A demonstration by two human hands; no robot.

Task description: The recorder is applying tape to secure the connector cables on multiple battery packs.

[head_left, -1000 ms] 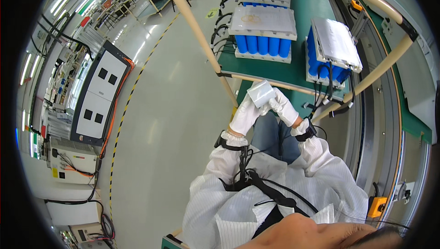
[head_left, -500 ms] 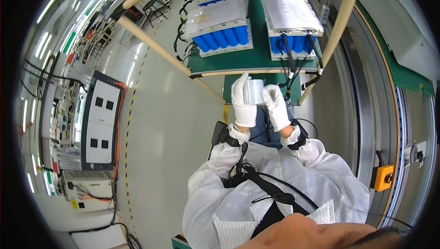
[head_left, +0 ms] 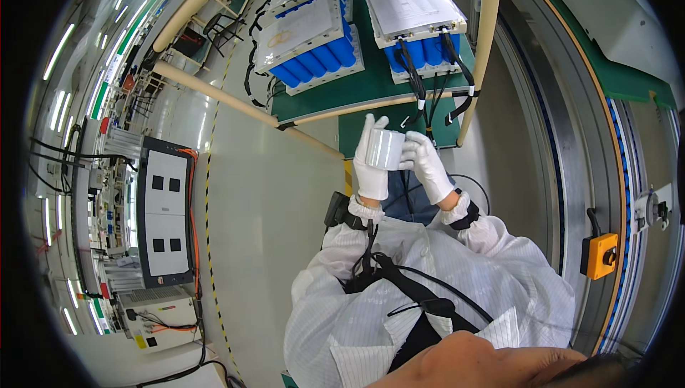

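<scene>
In front of my body, my left hand (head_left: 372, 170), in a white glove, is closed round a wide, glossy whitish roll of tape (head_left: 386, 149). Its thumb and fingers reach up along the left side of the roll. From the right, my gloved right hand (head_left: 428, 169) has its curled fingers on the roll's right edge; whether it pinches a loose tape end does not show. Beyond both hands, a battery pack (head_left: 421, 51) of blue cells under a white top plate sits on the green cart shelf (head_left: 314, 102), its black cables hanging over the front edge.
More blue battery packs (head_left: 303, 65) stand in a row at the shelf's left. Beige tubes (head_left: 378, 108) frame the cart. To the right runs a metal rail line with an orange switch box (head_left: 599, 256). A dark-framed panel (head_left: 168, 209) and a white machine (head_left: 158, 320) stand at left.
The view has turned, so the cart and packs appear farther left. The roll has tilted in my left hand, and my right fingers have spread along its right edge.
</scene>
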